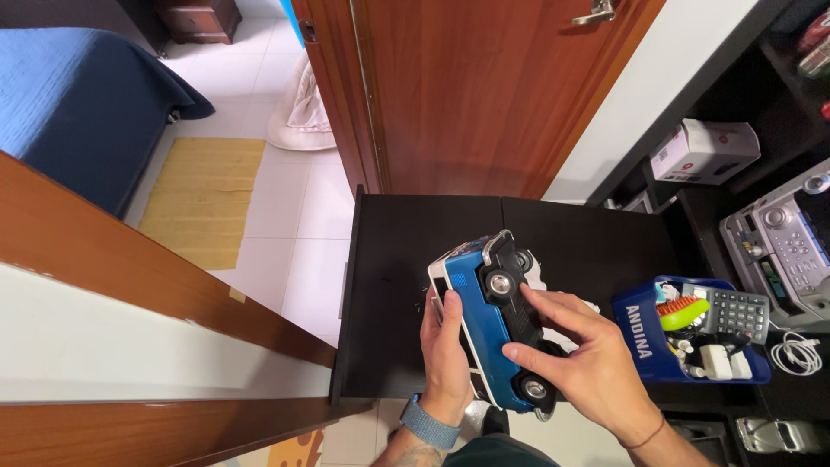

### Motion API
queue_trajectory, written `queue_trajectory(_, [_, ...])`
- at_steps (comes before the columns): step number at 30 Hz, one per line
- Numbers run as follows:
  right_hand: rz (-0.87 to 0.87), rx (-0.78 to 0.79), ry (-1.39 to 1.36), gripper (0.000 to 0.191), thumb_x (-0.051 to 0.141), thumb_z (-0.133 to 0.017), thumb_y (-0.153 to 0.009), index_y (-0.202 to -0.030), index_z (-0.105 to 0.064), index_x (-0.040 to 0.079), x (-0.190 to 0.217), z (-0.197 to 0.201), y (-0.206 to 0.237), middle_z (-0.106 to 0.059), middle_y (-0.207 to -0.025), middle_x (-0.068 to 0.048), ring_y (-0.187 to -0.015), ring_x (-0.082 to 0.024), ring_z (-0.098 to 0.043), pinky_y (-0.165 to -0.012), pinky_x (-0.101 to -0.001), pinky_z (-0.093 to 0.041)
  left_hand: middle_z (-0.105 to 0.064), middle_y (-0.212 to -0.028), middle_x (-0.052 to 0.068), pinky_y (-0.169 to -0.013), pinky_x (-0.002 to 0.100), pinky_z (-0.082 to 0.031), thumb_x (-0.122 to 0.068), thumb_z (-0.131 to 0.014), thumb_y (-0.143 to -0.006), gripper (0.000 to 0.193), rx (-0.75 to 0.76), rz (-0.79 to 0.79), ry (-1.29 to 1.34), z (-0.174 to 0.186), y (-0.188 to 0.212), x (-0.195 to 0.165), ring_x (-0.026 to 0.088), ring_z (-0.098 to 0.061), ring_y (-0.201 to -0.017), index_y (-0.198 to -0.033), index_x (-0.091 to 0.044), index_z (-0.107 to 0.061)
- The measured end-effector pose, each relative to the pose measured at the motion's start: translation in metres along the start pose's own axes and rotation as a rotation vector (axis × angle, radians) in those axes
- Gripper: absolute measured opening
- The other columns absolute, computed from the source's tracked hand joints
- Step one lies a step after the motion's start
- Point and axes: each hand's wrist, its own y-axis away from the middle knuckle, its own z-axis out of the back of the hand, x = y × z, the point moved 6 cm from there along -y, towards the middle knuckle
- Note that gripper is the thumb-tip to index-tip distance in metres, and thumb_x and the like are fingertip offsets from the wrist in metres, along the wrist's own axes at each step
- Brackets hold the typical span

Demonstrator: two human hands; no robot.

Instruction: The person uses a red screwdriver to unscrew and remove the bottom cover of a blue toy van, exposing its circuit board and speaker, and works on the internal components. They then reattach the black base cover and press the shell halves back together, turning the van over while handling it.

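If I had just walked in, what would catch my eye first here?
A blue toy van, tipped on its side so its black underside and wheels show, held over a black cabinet top. The left hand grips its roof side while the right hand rests fingers on the underside. To the right sits a blue bin of small items with a calculator, and behind stands a reddish wooden door.

Toy van (491, 324): blue body with white roof and trim, chrome bumper, black underside, chrome-hubbed black wheels. It is tipped on its side, underside facing right and upward, bumper end pointing away toward the wooden door. It is held just above the black desktop, near the desk's front edge.
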Motion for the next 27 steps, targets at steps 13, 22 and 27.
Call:
queue_trajectory(13, [-0.048, 0.027, -0.155, 0.07, 0.008, -0.091, -0.064, -0.131, -0.068, 0.005, -0.008, 0.002, 0.003, -0.071, -0.124, -0.009, -0.11, -0.017, -0.071, -0.1, -0.0309, -0.055, -0.067, -0.121, 0.006, -0.094, 0.028, -0.054, -0.036, -0.054, -0.101, 0.041, 0.024, -0.04, -0.041, -0.002, 0.004, 0.004, 0.013, -0.065, -0.11, -0.131, -0.01, -0.057])
queue_trajectory(22, [0.045, -0.029, 0.184, 0.072, 0.016, -0.094, -0.061, -0.129, -0.07, 0.007, 0.02, 0.004, 0.012, -0.071, -0.119, -0.009, -0.105, -0.017, -0.07, -0.088, -0.032, -0.056, -0.067, -0.122, 0.01, -0.092, 0.032, -0.055, -0.035, -0.056, -0.102, 0.044, 0.043, -0.049, 0.046, 0.011, -0.005, 0.015, 0.017, -0.066, -0.108, -0.134, -0.004, -0.055])
queue_trajectory(27, [-0.053, -0.067, -0.217, 0.064, 0.014, -0.088, -0.069, -0.128, -0.065, 0.005, 0.021, -0.002, 0.002, -0.072, -0.122, -0.012, -0.112, -0.02, -0.072, -0.094, -0.0335, -0.06, -0.066, -0.126, 0.01, -0.098, 0.033, -0.054, -0.029, -0.068, -0.093, 0.054, 0.116, -0.145, 0.045, 0.015, -0.006, 0.014, 0.019, -0.065, -0.112, -0.139, -0.006, -0.052])
